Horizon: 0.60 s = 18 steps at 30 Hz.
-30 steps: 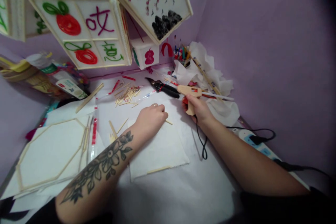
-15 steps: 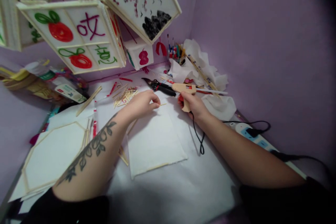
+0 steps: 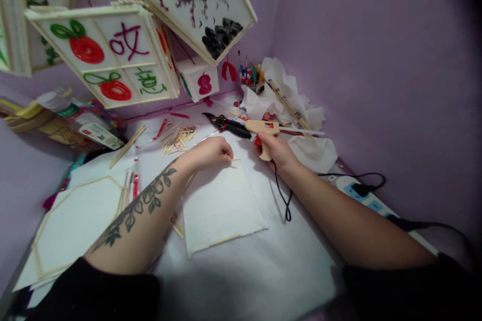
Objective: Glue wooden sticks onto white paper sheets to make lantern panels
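My left hand (image 3: 219,151) is closed in a pinch on a thin wooden stick (image 3: 235,160), at the far edge of a white paper panel (image 3: 223,205). A stick strip runs along the panel's near edge. My right hand (image 3: 277,152) is wrapped round the handle of a beige hot glue gun (image 3: 262,127), its nozzle pointing left and a white glue stick (image 3: 301,131) poking out of its back. A black cord hangs from the handle. Just beyond lie black-handled pruning shears (image 3: 229,125). Short cut sticks (image 3: 181,139) form a pile left of them.
Painted paper lanterns (image 3: 101,55) hang at the upper left. An octagonal stick frame (image 3: 75,220) lies on paper at the left. Crumpled white paper (image 3: 312,153) and a cup of brushes (image 3: 251,80) stand by the wall. A power strip (image 3: 361,193) lines the right edge.
My left hand has moved slightly nearer and to the right, bringing the stick down to the panel's far edge. My right hand with the glue gun has barely moved.
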{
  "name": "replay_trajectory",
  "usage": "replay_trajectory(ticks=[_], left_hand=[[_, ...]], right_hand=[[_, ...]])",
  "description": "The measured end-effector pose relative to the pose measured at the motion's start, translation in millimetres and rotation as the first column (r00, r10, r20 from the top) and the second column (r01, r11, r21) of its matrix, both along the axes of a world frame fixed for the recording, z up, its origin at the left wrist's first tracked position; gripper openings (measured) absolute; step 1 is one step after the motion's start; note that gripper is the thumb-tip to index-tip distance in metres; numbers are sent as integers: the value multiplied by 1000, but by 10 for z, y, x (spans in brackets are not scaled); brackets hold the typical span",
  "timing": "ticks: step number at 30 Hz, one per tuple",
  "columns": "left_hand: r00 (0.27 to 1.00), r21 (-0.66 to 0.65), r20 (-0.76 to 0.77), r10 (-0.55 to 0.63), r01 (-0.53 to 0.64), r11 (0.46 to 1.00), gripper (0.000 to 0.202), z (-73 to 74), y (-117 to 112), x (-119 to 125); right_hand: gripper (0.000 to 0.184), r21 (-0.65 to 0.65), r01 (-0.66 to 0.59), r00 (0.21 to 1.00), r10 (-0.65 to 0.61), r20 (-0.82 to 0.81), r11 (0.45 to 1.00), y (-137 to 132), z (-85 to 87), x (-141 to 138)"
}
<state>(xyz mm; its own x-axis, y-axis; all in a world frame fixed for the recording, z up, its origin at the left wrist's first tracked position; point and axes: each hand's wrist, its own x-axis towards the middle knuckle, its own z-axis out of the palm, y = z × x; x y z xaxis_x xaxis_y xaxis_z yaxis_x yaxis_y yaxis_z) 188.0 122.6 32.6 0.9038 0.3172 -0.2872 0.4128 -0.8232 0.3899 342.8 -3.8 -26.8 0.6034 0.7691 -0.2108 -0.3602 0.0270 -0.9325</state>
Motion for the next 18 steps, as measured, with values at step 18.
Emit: replay_trajectory(ticks=[18], left_hand=[[996, 227, -41, -74, 82, 970, 21, -31, -158, -33]], right_hand=[[26, -13, -27, 1000, 27, 9, 1000, -17, 19, -1]])
